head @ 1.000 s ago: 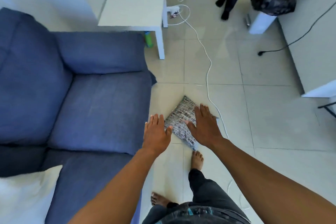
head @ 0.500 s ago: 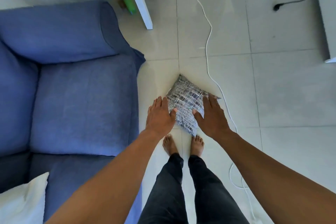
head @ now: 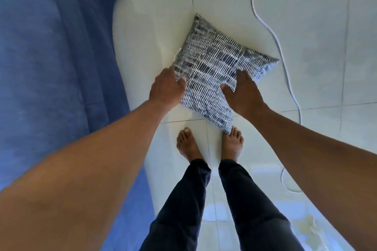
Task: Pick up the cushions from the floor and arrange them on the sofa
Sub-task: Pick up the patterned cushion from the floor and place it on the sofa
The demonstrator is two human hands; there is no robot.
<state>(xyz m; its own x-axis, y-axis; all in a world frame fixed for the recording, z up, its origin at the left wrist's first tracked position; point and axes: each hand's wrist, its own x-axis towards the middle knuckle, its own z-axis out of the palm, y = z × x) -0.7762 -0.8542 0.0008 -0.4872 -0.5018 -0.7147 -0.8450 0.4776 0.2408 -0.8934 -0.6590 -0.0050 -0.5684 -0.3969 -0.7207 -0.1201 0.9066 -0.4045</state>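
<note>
I look down at a patterned cushion (head: 216,71) with black and white stripes that lies on the tiled floor (head: 318,79), just in front of the bare feet (head: 210,144); its near corner almost touches the toes. My left hand (head: 166,87) is at the left edge of the cushion, with the thumb on the fabric and the fingers curled around the side. My right hand (head: 242,91) presses on the right edge, fingers hidden under or behind the cushion. So both hands are closing on the cushion, but I cannot tell if the hold is already firm, and the cushion seems to rest on the floor.

To the left of the cushion stands the blue sofa (head: 53,71), near but not touching it. To the right of the cushion a white cable (head: 279,45) runs along the floor, quite close to the far right corner.

I think the main risks are these: the soft filling can slip out if I squeeze only the cover, and a wide swing of the cushion could catch the cable. Also the feet are very near, so stepping forward may trap the corner.
</note>
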